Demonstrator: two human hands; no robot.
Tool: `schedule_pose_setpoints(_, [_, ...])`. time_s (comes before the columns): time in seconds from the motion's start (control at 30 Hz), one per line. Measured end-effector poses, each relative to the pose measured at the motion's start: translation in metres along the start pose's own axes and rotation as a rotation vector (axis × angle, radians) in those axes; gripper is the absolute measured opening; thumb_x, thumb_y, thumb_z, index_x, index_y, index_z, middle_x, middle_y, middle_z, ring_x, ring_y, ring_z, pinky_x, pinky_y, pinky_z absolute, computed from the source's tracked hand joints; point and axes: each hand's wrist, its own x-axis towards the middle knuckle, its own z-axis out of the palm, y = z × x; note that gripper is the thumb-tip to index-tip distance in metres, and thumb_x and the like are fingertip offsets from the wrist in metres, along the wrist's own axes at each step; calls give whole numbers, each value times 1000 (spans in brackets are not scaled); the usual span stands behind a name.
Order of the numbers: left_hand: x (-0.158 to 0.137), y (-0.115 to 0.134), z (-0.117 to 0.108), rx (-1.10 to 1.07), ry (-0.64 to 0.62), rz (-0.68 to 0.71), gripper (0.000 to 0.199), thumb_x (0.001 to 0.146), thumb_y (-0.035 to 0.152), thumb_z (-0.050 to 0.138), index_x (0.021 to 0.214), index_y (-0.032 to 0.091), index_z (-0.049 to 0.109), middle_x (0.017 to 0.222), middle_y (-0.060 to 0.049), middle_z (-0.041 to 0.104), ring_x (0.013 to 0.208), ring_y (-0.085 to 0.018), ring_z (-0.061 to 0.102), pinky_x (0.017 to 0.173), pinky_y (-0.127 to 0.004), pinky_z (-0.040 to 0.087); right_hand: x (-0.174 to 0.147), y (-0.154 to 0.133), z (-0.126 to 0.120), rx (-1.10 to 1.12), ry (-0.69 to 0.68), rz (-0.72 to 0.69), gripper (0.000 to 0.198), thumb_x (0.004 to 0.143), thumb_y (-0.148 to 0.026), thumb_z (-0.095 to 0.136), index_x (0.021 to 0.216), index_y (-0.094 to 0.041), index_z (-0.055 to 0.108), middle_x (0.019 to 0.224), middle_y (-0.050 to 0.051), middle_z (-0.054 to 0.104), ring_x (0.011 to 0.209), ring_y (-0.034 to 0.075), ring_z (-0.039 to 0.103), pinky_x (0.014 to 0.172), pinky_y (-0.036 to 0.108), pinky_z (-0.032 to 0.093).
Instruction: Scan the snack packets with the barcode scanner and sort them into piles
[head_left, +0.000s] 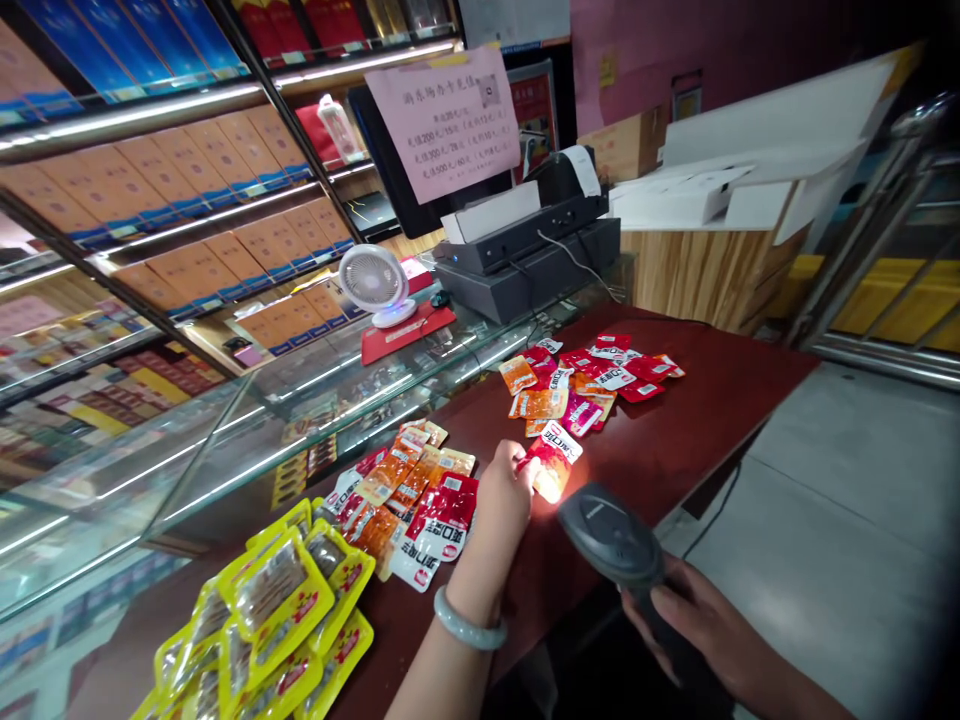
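Pinched in my left hand (pixel 508 478) is a small red-and-white snack packet (pixel 555 455), held just above the dark red tabletop. A bright patch of light falls on its lower edge. My right hand (pixel 686 605) is wrapped round the handle of a dark grey barcode scanner (pixel 611 535), whose head points at the packet. Beyond the packet lies a loose pile of red, orange and pink packets (pixel 581 395). Left of my left wrist is another pile of orange, red and white packets (pixel 420 490). Yellow-edged clear packs (pixel 277 600) are heaped at the lower left.
A glass display counter (pixel 247 420) runs along the table (pixel 705 400). On it stand a white fan (pixel 375 280), a red booklet (pixel 409 332) and a black cash drawer (pixel 525 270) below a monitor with a pink notice (pixel 446 125). Boxed goods fill the shelves. A metal railing (pixel 885 230) stands right.
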Motion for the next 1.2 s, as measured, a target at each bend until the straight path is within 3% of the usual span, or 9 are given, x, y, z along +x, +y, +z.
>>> schedule_pose_setpoints(0.13, [-11,-16,-26,-22,77,-17,9,87,31,54,89,23,51,74,2,61,68,-14,58,64,-24,40,7,-5,12,-9,-35,0,64,78,-62,72,120,-17,53,64,-4,57,46,9,46,43,20,36])
schedule_pose_setpoints(0.27, [-27,-44,-79,126,158,-166,23,88,46,50,96,24,53,67,3,59,62,-17,57,61,-26,41,17,-10,26,-17,-168,-46,61,80,-61,70,116,-16,54,67,-3,56,48,8,47,45,20,39])
schedule_pose_setpoints(0.37, [-28,-57,-114,416,418,-207,27,86,47,55,98,23,56,92,-6,68,90,-26,64,80,-36,46,26,-13,30,-39,-170,-46,62,80,-60,70,120,-16,52,67,-3,57,49,8,48,45,20,40])
schedule_pose_setpoints(0.43, [-18,-55,-119,493,528,-168,30,85,46,57,104,22,58,107,-10,69,106,-29,61,92,-42,44,31,-15,30,-38,-140,-47,66,79,-62,70,122,-15,51,66,-3,57,48,8,48,44,20,40])
schedule_pose_setpoints(0.6, [35,-24,-69,377,267,38,31,87,42,58,107,20,66,111,-9,71,109,-25,63,97,-37,45,37,-23,24,-12,-85,-52,72,76,-66,71,122,-15,50,62,-6,55,44,7,45,42,19,38])
schedule_pose_setpoints(0.7, [66,0,-26,429,147,36,40,89,47,57,117,19,66,117,-11,70,113,-26,62,98,-37,45,38,-28,19,3,-70,-100,73,76,-66,71,123,-15,47,61,-7,53,42,7,43,40,18,35])
schedule_pose_setpoints(0.87, [94,23,20,576,41,155,60,93,54,48,143,20,48,149,-14,49,139,-30,42,108,-47,39,37,-33,13,-23,-21,-112,81,74,-70,69,127,-16,40,60,-8,52,41,6,41,38,19,34])
schedule_pose_setpoints(1.0, [93,26,27,653,-104,211,58,99,50,35,148,20,41,155,-14,41,144,-27,36,114,-49,32,36,-38,10,-35,-14,-104,82,73,-71,70,126,-15,41,61,-8,52,41,6,41,38,18,35])
schedule_pose_setpoints(1.2, [56,34,-7,855,-202,192,40,97,45,41,115,21,67,111,-13,72,103,-29,67,95,-45,45,35,-37,3,-1,20,-111,68,72,-70,72,109,-17,52,59,-8,52,41,5,40,39,17,35])
